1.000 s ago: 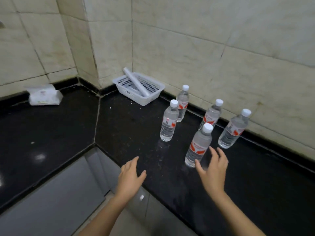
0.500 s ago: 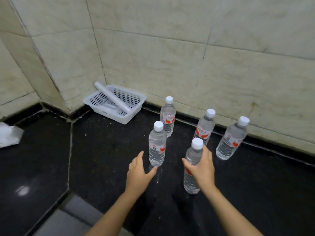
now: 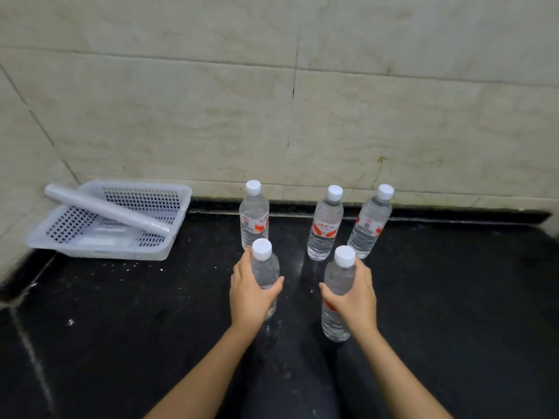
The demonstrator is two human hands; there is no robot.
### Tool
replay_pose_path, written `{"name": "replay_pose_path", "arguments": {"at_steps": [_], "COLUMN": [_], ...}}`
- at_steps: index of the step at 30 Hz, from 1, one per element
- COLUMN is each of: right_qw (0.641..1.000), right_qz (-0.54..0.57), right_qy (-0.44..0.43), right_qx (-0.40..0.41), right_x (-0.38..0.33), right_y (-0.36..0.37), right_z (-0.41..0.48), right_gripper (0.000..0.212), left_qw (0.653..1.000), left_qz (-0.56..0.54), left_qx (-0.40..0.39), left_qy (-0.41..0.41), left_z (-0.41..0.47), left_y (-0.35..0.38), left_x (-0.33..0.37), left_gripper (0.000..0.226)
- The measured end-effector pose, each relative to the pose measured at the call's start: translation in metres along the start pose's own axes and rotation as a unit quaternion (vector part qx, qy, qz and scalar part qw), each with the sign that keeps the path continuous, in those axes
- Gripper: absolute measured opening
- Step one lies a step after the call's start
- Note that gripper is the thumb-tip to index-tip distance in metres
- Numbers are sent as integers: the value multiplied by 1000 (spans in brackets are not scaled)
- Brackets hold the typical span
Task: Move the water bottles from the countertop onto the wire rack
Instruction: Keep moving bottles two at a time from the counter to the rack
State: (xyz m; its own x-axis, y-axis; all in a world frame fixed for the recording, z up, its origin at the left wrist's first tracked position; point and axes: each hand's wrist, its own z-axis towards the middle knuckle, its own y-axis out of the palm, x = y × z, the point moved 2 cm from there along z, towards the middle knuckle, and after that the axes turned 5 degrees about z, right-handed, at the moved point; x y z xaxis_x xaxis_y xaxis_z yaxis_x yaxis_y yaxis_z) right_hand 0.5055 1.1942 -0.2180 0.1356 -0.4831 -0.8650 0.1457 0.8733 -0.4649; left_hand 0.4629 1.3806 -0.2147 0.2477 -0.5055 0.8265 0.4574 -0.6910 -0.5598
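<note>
Several clear water bottles with white caps and red labels stand on the black countertop (image 3: 121, 343). My left hand (image 3: 249, 293) grips the front left bottle (image 3: 266, 267) around its middle. My right hand (image 3: 355, 294) grips the front right bottle (image 3: 337, 279) the same way. Both gripped bottles are upright with their bases on the counter. Behind them, near the wall, stand three more: the back left bottle (image 3: 254, 216), the back middle bottle (image 3: 325, 225) and the back right bottle (image 3: 370, 222). No wire rack is in view.
A white perforated plastic basket (image 3: 178, 219) sits at the back left corner with a white roll (image 3: 106, 211) lying across it. Beige tiled wall (image 3: 302, 101) rises right behind the bottles. The counter extends to the right and left of the bottles.
I have come closer to the counter. My left hand moved forward and closed around the front left bottle; my right hand's grip on the front right bottle has tightened.
</note>
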Motion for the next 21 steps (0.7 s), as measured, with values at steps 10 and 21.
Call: {"name": "replay_pose_path", "arguments": {"at_steps": [10, 21], "right_qw": [992, 986], "right_qz": [14, -13], "right_qy": [64, 92], "right_qx": [110, 140], "right_x": [2, -8], "right_y": [-10, -11], "right_z": [-36, -60], "right_gripper": [69, 65], "left_qw": [980, 962], "left_qz": [-28, -45], "left_qx": [-183, -243], "left_qy": [72, 117], "left_z": [14, 2], "left_y": [-20, -32], "left_x": [-27, -39], "left_gripper": [75, 76]}}
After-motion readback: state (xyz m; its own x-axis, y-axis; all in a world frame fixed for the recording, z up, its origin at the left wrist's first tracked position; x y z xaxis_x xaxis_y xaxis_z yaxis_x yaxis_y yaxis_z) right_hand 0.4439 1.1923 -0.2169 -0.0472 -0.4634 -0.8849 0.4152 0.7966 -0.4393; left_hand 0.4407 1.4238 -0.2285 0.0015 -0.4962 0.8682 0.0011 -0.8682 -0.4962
